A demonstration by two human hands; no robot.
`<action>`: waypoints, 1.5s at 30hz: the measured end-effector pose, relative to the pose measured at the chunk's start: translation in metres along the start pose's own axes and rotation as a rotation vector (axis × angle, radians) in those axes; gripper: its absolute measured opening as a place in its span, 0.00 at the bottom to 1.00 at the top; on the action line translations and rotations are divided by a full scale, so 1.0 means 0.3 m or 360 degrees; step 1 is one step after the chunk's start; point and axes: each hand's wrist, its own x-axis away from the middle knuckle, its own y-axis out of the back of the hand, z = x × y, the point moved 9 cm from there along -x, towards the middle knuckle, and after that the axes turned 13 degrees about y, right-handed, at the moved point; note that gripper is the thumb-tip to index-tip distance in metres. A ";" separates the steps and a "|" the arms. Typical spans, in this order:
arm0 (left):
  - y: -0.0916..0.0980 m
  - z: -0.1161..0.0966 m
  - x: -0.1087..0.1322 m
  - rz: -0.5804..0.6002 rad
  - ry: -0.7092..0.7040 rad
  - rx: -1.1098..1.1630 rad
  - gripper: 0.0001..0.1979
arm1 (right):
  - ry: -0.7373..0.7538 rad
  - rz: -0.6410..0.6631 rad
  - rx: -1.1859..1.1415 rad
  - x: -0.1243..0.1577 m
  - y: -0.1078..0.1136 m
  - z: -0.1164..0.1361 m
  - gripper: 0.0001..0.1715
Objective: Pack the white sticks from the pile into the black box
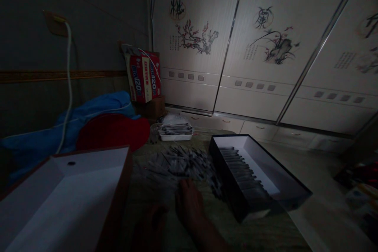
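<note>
A loose pile of dark and clear pen-like sticks (183, 161) lies across the middle of the table (224, 224). My right hand (189, 201) rests at the pile's near edge, fingers bent down; whether anything is under its fingertips is too dark to tell. Lower and to the left, my left hand (155, 218) hovers in shadow near the table's front, its fingers curled and blurred. A dark-rimmed box (283, 173) on the right holds a row of similar sticks along its left side. Behind the pile, a small white tray (176, 138) is filled with more sticks.
At the left stands a large box with a white inside (85, 189). Behind it lie a red round item (113, 132) and blue cloth (97, 104). A red and white carton (144, 76) stands farther back, before sliding cabinet doors (191, 63). A white cable (70, 67) hangs left.
</note>
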 end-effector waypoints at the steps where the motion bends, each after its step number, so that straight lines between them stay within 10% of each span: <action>1: -0.004 0.001 -0.001 0.0010 0.0000 0.0004 0.04 | -0.0010 0.0004 0.0014 -0.003 -0.004 -0.001 0.12; 14: -0.181 -0.189 -0.055 0.0436 -0.0012 0.0289 0.14 | 0.0047 -0.0474 -0.0261 0.131 0.106 -0.037 0.08; 22: -0.215 -0.139 -0.077 0.0326 -0.0059 0.0441 0.19 | -0.0152 -0.0313 -0.0175 0.123 0.169 -0.162 0.13; 27: -0.202 -0.138 -0.071 0.0239 -0.0109 0.0486 0.22 | -0.0266 -0.0220 0.0118 0.056 0.159 -0.256 0.17; 45: -0.200 -0.098 -0.065 0.0239 0.0203 0.0754 0.25 | -0.0163 0.0216 0.0391 -0.316 -0.011 -0.202 0.18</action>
